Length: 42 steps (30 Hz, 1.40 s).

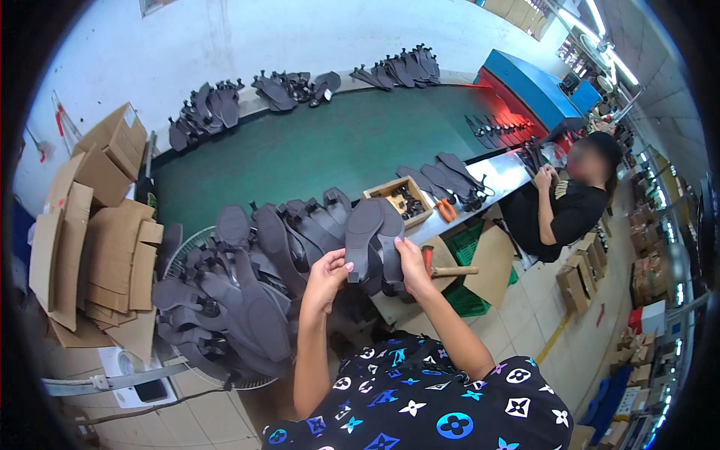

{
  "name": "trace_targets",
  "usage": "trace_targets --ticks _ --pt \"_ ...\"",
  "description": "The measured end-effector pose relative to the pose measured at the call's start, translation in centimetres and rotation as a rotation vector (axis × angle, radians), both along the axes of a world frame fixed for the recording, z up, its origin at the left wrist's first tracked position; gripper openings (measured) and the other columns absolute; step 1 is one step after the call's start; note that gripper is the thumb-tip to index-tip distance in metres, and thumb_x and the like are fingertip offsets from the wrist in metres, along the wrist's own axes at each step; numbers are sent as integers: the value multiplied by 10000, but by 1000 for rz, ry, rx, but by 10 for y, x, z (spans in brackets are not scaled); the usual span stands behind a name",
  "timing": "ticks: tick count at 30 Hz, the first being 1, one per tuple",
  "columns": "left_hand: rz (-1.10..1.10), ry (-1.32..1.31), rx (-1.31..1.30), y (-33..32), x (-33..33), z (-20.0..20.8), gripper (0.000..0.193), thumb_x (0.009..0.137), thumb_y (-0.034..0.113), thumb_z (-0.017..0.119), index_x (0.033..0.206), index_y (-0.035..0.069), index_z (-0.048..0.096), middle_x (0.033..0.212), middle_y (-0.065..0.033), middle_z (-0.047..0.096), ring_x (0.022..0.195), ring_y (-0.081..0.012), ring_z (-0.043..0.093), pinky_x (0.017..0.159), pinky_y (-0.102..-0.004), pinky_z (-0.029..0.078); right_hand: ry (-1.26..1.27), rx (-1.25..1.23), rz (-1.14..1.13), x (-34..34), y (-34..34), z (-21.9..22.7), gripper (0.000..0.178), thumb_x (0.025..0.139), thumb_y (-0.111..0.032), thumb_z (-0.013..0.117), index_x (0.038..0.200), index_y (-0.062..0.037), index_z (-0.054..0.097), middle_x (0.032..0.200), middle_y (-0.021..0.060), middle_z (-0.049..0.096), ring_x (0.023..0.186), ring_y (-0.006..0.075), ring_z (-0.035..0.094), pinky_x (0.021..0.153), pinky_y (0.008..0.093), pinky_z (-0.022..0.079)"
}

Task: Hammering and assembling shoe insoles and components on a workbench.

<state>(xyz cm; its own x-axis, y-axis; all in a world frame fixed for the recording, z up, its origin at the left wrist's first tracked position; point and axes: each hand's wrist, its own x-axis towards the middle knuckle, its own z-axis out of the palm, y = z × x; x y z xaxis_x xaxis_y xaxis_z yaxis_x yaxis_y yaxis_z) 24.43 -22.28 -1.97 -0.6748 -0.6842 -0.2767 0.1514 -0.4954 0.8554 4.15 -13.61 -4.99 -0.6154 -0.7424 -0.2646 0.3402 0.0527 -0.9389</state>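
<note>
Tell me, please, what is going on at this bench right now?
A person is holding up two dark heeled shoe soles, undersides facing up, with the left hand gripping the left one and the right hand the right. Just to the left lies a big pile of the same soles. More soles sit in groups along the green conveyor belt. A wooden box and a hammer lie nearby. A co-worker in black sits further along the line.
</note>
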Motion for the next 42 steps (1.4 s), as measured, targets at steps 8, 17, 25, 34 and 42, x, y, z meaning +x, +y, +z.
trace_targets --ticks 8,17,25,34,42 --pt "29 113 66 55 -33 -16 324 909 -13 605 1182 63 448 1101 -46 545 894 -75 537 743 -214 433 -215 -68 78 -9 74 42 293 1037 -306 463 1128 -45 561 861 140 663 690 227 651 651 332 550" --pt "-98 276 126 106 -43 -12 310 916 -43 570 1189 59 464 1180 -38 566 1083 -117 567 888 -234 449 -19 -99 229 -8 92 48 369 1048 -220 478 1312 31 532 1228 102 636 1068 168 635 950 299 505" --pt "128 200 76 165 -39 -12 342 913 -40 607 1192 70 443 1209 -53 544 1075 -118 564 887 -238 459 -87 -105 529 -17 111 39 374 1058 -264 481 1295 17 548 1177 72 644 1020 121 624 900 275 511" --pt "468 12 168 276 -69 -35 357 896 -73 599 1181 79 448 1154 -43 542 1027 -118 571 861 -242 473 -403 13 783 -52 177 -11 366 1056 -250 497 1303 16 539 1221 84 640 1071 146 622 963 301 489" --pt "511 67 217 346 -33 -47 426 923 56 659 1281 97 431 1245 -53 538 1111 -153 572 875 -285 506 -435 48 979 -18 216 -31 361 1039 -238 538 1283 25 571 1196 84 658 1024 130 629 925 291 504"
